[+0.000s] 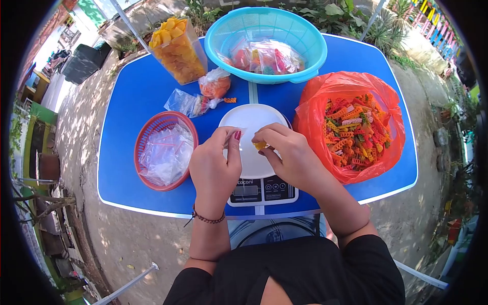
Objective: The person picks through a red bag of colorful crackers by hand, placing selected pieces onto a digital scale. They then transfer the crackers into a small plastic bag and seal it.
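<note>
Both my hands are raised over the white plate of a kitchen scale (pixel 251 170). My left hand (pixel 216 157) is closed in a pinch, with a bit of clear plastic (pixel 243 133) showing at the fingertips, which looks like the edge of a small bag. Between the fingers of my right hand (pixel 295 155) sits a small yellow snack piece (pixel 261 145). To the right stands an open red plastic bag (pixel 311 114) full of colourful ridged snacks (pixel 358 132). A red basket (pixel 138 152) with clear plastic bags (pixel 168 152) lies to the left.
At the back, a turquoise basket (pixel 218 30) holds filled clear packets (pixel 267 58). A clear container of yellow chips (pixel 178 51) stands back left on the blue table (pixel 119 112). Near it lie a knotted bag of orange stuff (pixel 214 84), crumpled plastic (pixel 183 101) and a loose orange snack (pixel 230 100).
</note>
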Demonstrator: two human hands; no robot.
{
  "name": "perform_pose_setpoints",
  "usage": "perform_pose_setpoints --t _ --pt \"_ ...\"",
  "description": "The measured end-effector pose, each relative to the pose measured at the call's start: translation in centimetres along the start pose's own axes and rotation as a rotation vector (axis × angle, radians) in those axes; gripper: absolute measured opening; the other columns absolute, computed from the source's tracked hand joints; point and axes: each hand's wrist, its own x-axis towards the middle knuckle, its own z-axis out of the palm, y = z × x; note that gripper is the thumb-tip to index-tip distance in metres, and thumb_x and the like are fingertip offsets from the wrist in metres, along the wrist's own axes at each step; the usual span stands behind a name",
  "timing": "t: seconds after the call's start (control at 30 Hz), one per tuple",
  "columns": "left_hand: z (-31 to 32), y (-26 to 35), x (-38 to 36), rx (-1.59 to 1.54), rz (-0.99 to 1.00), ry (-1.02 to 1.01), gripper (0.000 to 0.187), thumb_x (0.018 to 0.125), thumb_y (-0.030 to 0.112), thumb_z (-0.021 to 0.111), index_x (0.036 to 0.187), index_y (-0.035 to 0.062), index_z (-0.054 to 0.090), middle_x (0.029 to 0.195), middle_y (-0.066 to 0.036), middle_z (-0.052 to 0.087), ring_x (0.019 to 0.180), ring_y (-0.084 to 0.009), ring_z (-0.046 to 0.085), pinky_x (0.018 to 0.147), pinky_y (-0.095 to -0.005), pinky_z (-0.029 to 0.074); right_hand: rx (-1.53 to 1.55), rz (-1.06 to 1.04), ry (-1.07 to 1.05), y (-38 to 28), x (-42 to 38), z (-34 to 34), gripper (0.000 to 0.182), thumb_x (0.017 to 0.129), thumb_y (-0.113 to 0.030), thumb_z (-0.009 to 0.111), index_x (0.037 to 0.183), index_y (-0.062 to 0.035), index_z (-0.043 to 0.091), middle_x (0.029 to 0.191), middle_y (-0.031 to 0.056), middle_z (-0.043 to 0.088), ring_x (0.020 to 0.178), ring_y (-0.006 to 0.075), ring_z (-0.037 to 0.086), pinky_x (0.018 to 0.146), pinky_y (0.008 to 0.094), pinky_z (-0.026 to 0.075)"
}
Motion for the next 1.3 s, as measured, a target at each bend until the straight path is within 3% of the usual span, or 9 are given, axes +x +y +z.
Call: perform_pose_setpoints --t 0.2,0.37,0.57,0.67,0.7,0.8,1.0,1.13,1.3 --pt "-0.1 0.3 -0.4 -0.004 0.08 -0.005 0.01 0.096 0.011 0.065 0.101 0.005 0.072 0.091 -0.013 0.076 0.082 -0.0298 0.074 0.07 -0.0379 0.054 -0.152 -0.02 0.202 -0.2 -1.1 -2.7 0.023 0.086 0.008 0.068 0.108 0.0014 0.069 0.113 0.0171 0.07 0.096 0.034 0.071 0.083 0.0382 0.058" --pt "3.1 3.1 -0.6 -0.077 0.265 -0.158 0.009 0.094 0.011 0.067 0.098 0.0061 0.073 0.1 -0.01 0.077 0.095 -0.0286 0.073 0.086 -0.0394 0.051 -0.303 0.083 0.487 1.7 -4.5 -8.3 0.016 0.086 0.01 0.067 0.099 0.0023 0.071 0.094 0.013 0.072 0.083 0.0243 0.073 0.074 0.0329 0.058" --pt "6.7 7.6 -0.4 0.015 0.444 -0.322 0.006 0.086 0.011 0.069 0.09 0.0091 0.073 0.117 -0.004 0.073 0.112 -0.023 0.065 0.101 -0.0444 0.04 -0.396 0.266 0.311 3.3 -7.8 -12.0 0.016 0.085 0.007 0.067 0.1 0.0019 0.071 0.096 0.0145 0.072 0.091 0.0298 0.071 0.081 0.0389 0.056" --pt "8.1 8.5 0.6 0.073 0.527 -0.362 0.007 0.083 0.01 0.068 0.087 0.0091 0.074 0.119 -0.005 0.072 0.116 -0.0235 0.062 0.105 -0.0496 0.034 -0.547 0.121 0.092 5.4 -6.9 -12.3 0.02 0.08 0.003 0.071 0.1 0.0009 0.072 0.096 0.0151 0.071 0.101 0.0328 0.068 0.092 0.0438 0.053" --pt "8.5 8.5 0.8 0.082 0.553 -0.383 0.008 0.083 0.01 0.067 0.086 0.009 0.074 0.119 -0.006 0.072 0.118 -0.0237 0.061 0.107 -0.0513 0.032 -0.568 0.119 -0.005 6.4 -6.5 -12.3 0.024 0.078 -0.002 0.072 0.102 -0.0009 0.072 0.106 0.0132 0.07 0.11 0.0322 0.064 0.099 0.0455 0.049" --pt "9.7 8.2 0.8 0.058 0.524 -0.635 0.009 0.08 0.008 0.065 0.083 0.0077 0.074 0.11 -0.007 0.071 0.112 -0.0247 0.062 0.107 -0.0525 0.029 -0.523 -0.025 -0.023 8.3 -4.6 -11.4 0.028 0.076 0.001 0.073 0.104 -0.0012 0.071 0.119 0.0136 0.068 0.114 0.0351 0.061 0.099 0.0461 0.049" --pt "8.8 7.8 1.4 0.36 0.496 -0.646 0.012 0.071 0.007 0.064 0.076 0.0066 0.075 0.091 -0.007 0.067 0.099 -0.0242 0.061 0.104 -0.0486 0.03 -0.515 -0.109 -0.062 9.8 -2.7 -10.3 0.037 0.077 -0.011 0.073 0.114 -0.0072 0.069 0.121 0.0109 0.065 0.12 0.0329 0.058 0.105 0.0488 0.044" --pt "8.1 8.3 1.7 0.399 0.507 -0.598 0.007 0.075 0.008 0.066 0.077 0.0072 0.073 0.097 -0.007 0.066 0.103 -0.0247 0.06 0.106 -0.0508 0.029 -0.473 -0.171 -0.049 9.9 -2.9 -8.3 0.037 0.081 -0.021 0.073 0.116 -0.0109 0.067 0.118 0.0079 0.067 0.123 0.0294 0.058 0.106 0.0474 0.042" --pt "8.0 7.7 0.9 0.345 0.494 -0.517 0.006 0.074 0.007 0.067 0.077 0.0078 0.072 0.098 -0.006 0.065 0.103 -0.0242 0.059 0.108 -0.0525 0.026 -0.656 -0.086 -0.048 9.4 -3.8 -8.7 0.047 0.079 -0.037 0.075 0.119 -0.0141 0.069 0.133 0.0106 0.059 0.136 0.0295 0.048 0.113 0.055 0.033"
